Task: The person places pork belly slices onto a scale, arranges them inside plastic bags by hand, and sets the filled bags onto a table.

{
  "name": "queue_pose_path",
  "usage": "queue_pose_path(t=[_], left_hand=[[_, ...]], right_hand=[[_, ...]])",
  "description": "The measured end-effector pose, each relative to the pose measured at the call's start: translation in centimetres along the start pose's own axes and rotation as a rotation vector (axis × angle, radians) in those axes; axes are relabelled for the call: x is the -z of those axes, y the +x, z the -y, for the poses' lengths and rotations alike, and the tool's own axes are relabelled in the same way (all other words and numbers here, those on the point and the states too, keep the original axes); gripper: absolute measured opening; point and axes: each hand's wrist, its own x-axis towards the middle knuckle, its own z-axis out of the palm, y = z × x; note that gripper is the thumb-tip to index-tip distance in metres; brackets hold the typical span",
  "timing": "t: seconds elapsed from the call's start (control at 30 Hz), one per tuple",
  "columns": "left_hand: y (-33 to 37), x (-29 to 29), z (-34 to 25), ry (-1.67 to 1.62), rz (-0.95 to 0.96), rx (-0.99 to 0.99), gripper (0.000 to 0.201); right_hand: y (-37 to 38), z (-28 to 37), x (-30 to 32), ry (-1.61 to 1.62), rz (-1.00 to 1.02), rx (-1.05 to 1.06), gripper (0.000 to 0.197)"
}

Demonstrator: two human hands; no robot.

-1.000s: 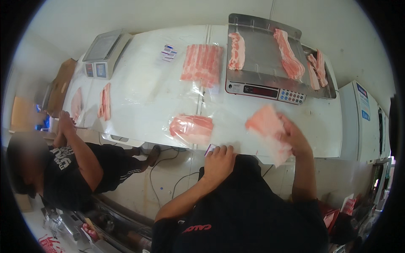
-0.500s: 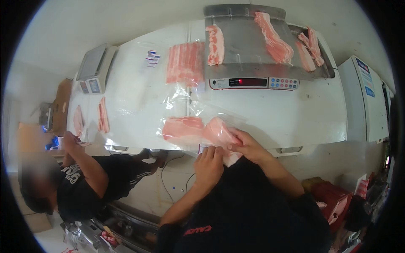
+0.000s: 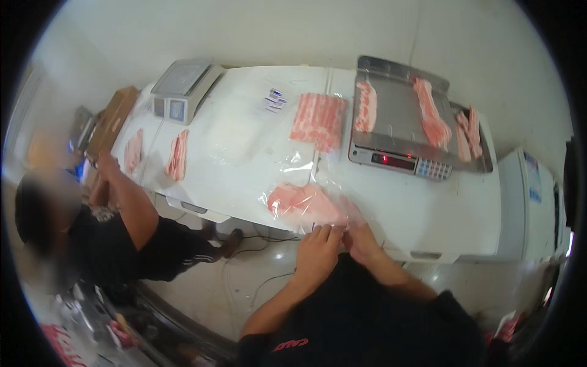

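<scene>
Fingers of both our hands meet at the near edge of a clear plastic bag [image 3: 306,205] of sliced pink meat: our left hand [image 3: 319,248] and right hand [image 3: 362,240] pinch its open end together, thumbs touching. The bag lies flat at the front edge of the white table [image 3: 244,147]. We judge the filling done and the closing underway. Beyond it waits a loose stack of meat slices [image 3: 318,116], then a steel scale [image 3: 397,122] carrying more strips. At the far left a co-worker's arm [image 3: 125,196] reaches toward other slices [image 3: 177,156] beside a second scale [image 3: 180,92].
</scene>
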Motion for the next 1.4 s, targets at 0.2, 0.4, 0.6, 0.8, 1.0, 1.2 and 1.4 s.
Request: queue_pose_path(t=[0.2, 0.4, 0.6, 0.8, 1.0, 1.2, 1.4], left_hand=[[-1.6, -1.2, -0.2, -0.057, 0.03, -0.066, 0.024], [1.1, 0.5, 6.8, 0.05, 0.022, 0.084, 0.048], [0.8, -2.8, 9.5, 0.153, 0.181, 0.105, 0.068], [1.1, -2.9, 8.9, 0.092, 0.221, 0.123, 0.069], [1.9, -4.4, 7.8, -0.117, 0.15, 0.074, 0.078], [2.9, -5.1, 6.5, -0.051, 0.158, 0.019, 0.08], [2.8, -5.8, 5.6, 0.138, 0.193, 0.021, 0.086]], right_hand=[[4.1, -1.6, 1.7, -0.74, 0.149, 0.37, 0.052], [1.1, 0.1, -2.2, 0.257, 0.082, 0.088, 0.039], [0.0, -4.5, 3.1, -0.152, -0.052, 0.186, 0.049], [-2.0, -1.3, -0.7, -0.352, -0.027, 0.387, 0.043], [2.1, -4.5, 1.3, -0.695, -0.222, 0.39, 0.032], [2.0, -0.4, 2.0, -1.361, -0.127, 0.55, 0.026], [-5.9, 14.7, 2.6, -1.604, 0.305, 0.442, 0.017]])
